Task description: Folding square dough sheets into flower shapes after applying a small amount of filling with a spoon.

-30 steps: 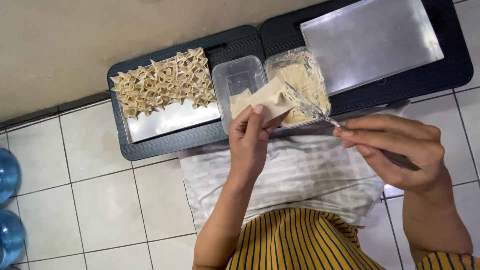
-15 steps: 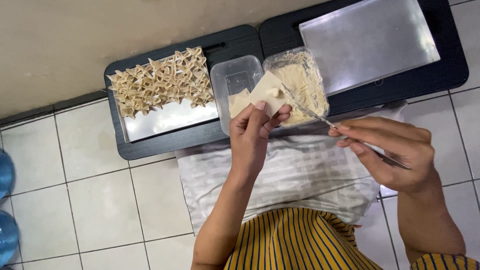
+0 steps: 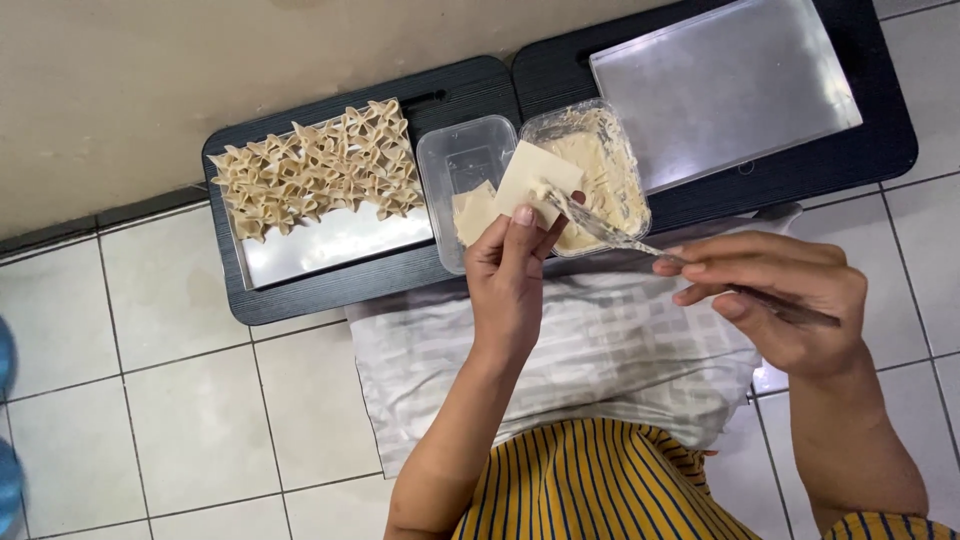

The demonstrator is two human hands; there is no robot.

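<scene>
**Filling a wrapper at frame centre**

Our left hand (image 3: 510, 285) pinches a square dough wrapper (image 3: 537, 180) at upper centre. Our right hand (image 3: 775, 300), at right, grips a fork (image 3: 610, 232) whose tip touches the wrapper. Behind sit a filling tub (image 3: 600, 170), a clear container (image 3: 462, 160), and a tray of folded dumplings (image 3: 315, 165) upper left.

The spoon (image 3: 640, 240) handle vanishes inside the right hand (image 3: 780, 300); blue objects (image 3: 8, 420) (cut by the left edge) stay unidentifiable.
</scene>
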